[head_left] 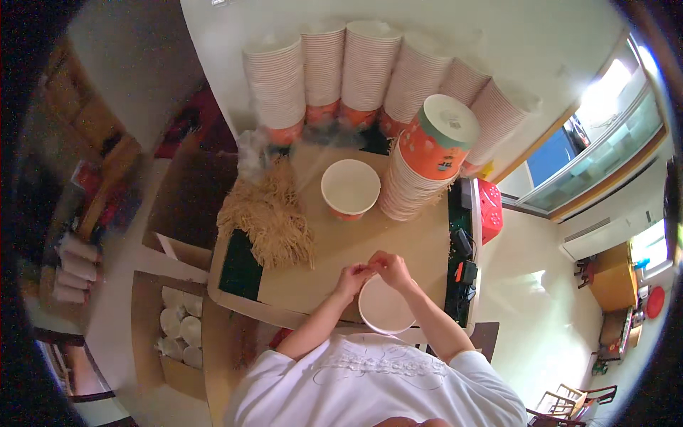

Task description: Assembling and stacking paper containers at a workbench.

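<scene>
1. Far left, around 9 o'clock from my hands, pale cylinders (77,267) lie piled in shadow, too blurred to name more closely.
2. At 8 o'clock, beside the table (284,310), an open cardboard carton (186,381) holds round white pieces (189,331). Beyond it, toward 10 o'clock, sits a bigger dark box (186,192).
3. On the table's left side, at 10 o'clock, a shaggy heap of tan shredded strands (274,217) overlaps the brown cardboard sheet (284,285) in front of me. A crumpled clear plastic bag (251,155) is just behind it.
4. Along the wall, from 11 to past 1 o'clock, stands a row of tall nested paper-tub stacks (274,85), white above, orange at the base.
5. My left hand (352,277) is at the near tub's upper-left rim, fingers bent inward and meeting those of my right hand; I cannot tell whether it pinches anything.
6. One open paper tub (350,186) stands upright near 12 o'clock, between my hands and the wall row.
7. My right hand (391,269) curls over the same rim, fingertips drawn together; their grip is hidden from me too.
8. The near tub (388,306) is at 5 o'clock, just below my hands, at the table's front edge.
9. At 1 o'clock, a nearer tub stack (409,188), topped by an upside-down orange tub (429,146), blocks part of the wall row.
10. Black-and-orange power adapters (466,272) lie at 3 o'clock, a red plastic basket (491,210) at 2.
</scene>
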Motion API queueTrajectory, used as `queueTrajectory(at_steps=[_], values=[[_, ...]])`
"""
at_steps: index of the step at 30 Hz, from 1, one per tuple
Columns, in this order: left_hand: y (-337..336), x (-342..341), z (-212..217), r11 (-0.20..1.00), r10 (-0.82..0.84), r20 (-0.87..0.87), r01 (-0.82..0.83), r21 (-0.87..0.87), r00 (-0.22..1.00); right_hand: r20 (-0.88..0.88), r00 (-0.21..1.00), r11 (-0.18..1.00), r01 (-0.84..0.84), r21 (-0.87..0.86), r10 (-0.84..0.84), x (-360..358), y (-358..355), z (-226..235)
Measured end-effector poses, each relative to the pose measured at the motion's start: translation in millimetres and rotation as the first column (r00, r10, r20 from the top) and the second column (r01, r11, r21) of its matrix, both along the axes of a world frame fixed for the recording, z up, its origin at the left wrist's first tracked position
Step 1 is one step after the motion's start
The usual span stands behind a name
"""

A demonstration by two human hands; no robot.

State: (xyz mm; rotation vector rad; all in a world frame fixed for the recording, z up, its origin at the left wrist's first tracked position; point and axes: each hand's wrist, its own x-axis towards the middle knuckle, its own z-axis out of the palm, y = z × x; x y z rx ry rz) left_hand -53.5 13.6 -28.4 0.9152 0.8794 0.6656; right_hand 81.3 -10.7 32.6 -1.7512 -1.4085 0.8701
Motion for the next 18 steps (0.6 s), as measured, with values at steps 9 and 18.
queueTrajectory(at_steps=[9,18], values=[[-1,-4,8,0.996,0.008,-0.033,-0.011,-0.086,0.999,0.186,0.979,0.936,0.144,-0.321,-0.086,6,11,3],[-3,0,0,1.0,0.014,-0.003,-0.014,0.001,1.0,0.124,0.979,0.96,-0.126,-0.251,0.161,10,7,3]])
